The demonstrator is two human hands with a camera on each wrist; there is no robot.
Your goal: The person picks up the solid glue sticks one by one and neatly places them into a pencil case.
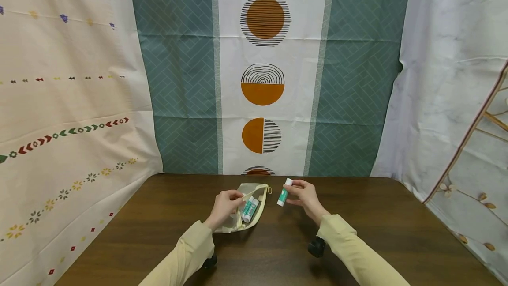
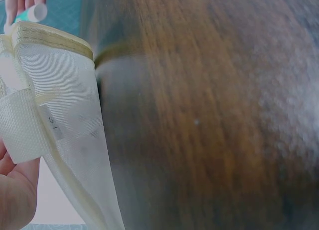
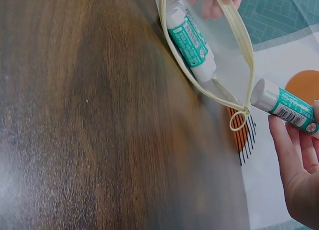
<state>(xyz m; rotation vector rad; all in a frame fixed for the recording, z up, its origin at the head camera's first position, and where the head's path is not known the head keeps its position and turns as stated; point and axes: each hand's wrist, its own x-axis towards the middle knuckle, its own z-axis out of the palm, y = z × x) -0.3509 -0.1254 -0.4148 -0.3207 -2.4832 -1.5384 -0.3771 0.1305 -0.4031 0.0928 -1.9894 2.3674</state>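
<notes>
A cream mesh zip pouch [image 1: 258,216] lies on the table with its mouth spread. My left hand [image 1: 227,206] pinches the pouch's near-left edge; in the left wrist view its thumb [image 2: 20,190] shows below a pale fabric tab. Inside the pouch, two green-and-white glue sticks [image 3: 189,43] lie side by side. To the right of the pouch, my right hand [image 1: 304,195] holds another glue stick [image 1: 283,194] between thumb and fingers, tilted and above the table. In the right wrist view this glue stick's white end [image 3: 265,94] points toward the pouch's zip loop [image 3: 238,121].
The brown wooden table [image 1: 357,233] spreads out around both hands. Behind it hangs a green and white patterned curtain [image 1: 262,162]. Pale cloths hang on the left and right sides. A black wrist device [image 1: 316,246] is under the right sleeve.
</notes>
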